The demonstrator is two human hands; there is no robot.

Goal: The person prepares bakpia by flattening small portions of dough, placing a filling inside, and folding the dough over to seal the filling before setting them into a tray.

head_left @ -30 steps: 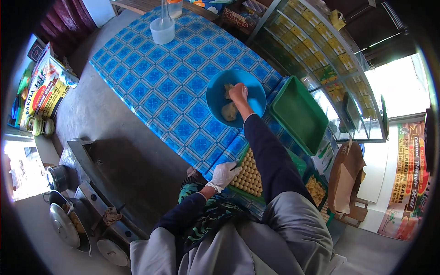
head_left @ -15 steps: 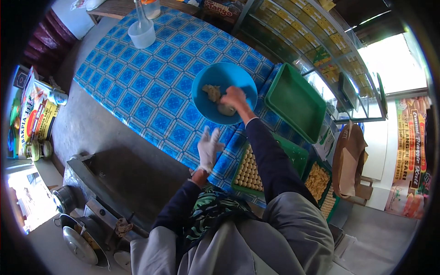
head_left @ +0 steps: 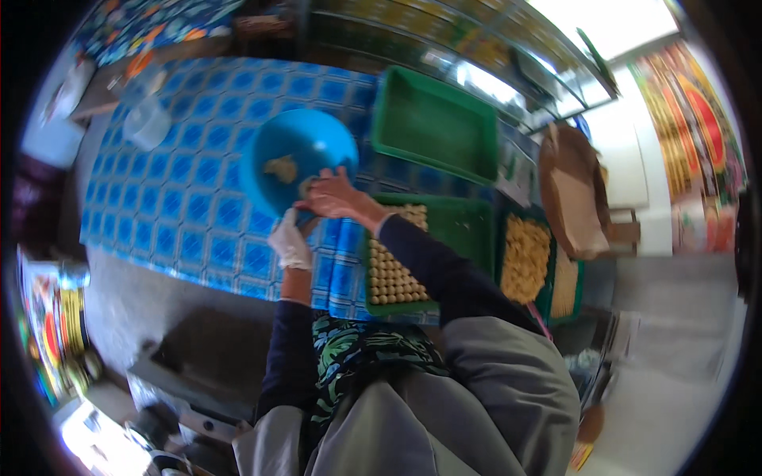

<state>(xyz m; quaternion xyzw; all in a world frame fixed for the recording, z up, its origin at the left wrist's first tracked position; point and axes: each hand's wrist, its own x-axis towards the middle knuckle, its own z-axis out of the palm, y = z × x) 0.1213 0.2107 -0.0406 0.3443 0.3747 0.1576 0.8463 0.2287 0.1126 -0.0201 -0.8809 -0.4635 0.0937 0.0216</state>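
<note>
A blue plastic bowl (head_left: 260,151) stands on the table, with a pale lump of dough (head_left: 281,168) inside. My bare right hand (head_left: 333,196) is at the bowl's near right rim, its fingers curled on a second piece of dough, mostly hidden by the hand. Just below the rim, my left hand (head_left: 292,241) in a whitish glove reaches up close to the right hand. Its fingers look stretched and apart, though slightly blurred, with nothing visible in them. A green tray (head_left: 464,226) with rows of small round dough balls (head_left: 390,278) lies under my right forearm.
Behind it lies another green tray (head_left: 436,127) with nothing in it. To the right are a tray of yellowish pieces (head_left: 524,260) and a brown round basket (head_left: 556,186). A translucent container (head_left: 148,124) stands far left on the blue checked tablecloth (head_left: 190,198). A glass display case (head_left: 508,47) borders the back.
The head view has turned, shifting the bowl leftward in the picture. My right hand has drawn back from inside the bowl to its near rim. My left hand has come up beside it.
</note>
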